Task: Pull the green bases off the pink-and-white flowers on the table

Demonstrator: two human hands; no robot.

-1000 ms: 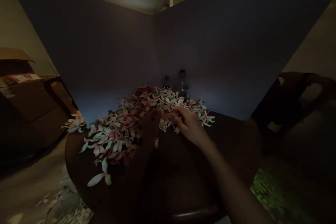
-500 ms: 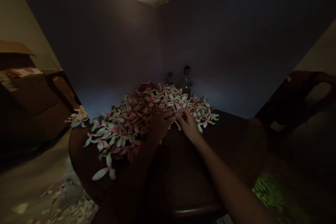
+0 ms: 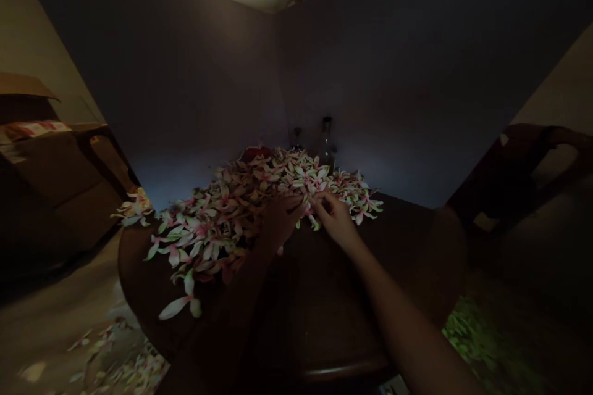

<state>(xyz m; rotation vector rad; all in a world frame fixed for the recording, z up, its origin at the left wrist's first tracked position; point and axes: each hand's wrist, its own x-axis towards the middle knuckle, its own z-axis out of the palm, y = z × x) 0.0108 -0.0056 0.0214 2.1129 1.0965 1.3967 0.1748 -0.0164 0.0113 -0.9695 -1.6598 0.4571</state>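
- Left hand [image 3: 281, 220]: back upward, fingers curled and resting on the near edge of the flower pile, pointing right. Closure is narrow; whether it holds any flowers cannot be told.
- Right hand [image 3: 336, 220]: fingers [image 3: 324, 199] and thumb drawn into a narrow pinch at the near right part of the pile. Contact with the blossoms shows, but a held blossom cannot be made out.
- Hand relation: the two hands stand just beside each other, with fingertips almost touching.
- Flower pile [image 3: 217, 222]: loose pink-and-white blossoms with narrow petals, heaped across the middle and left of the bench. One long pale petal [image 3: 173, 308] lies at the near edge.
- Bench [image 3: 370, 278]: round, dark wood, with its right and near areas in shadow under the forearms.
- Far edge of bench: a clear glass bottle [image 3: 327, 145], a smaller dark-topped bottle [image 3: 296, 139] to its left, and a red object [image 3: 254, 152] partly hidden behind the pile.
- Backdrop: two grey panels [image 3: 407, 86] stand in a corner behind the bench.
- Floor [image 3: 41, 315]: scattered blossoms [image 3: 125, 352] lie near left; green leaves [image 3: 472, 339] lie near right.
- Right of bench: a dark wooden chair [image 3: 523, 160].
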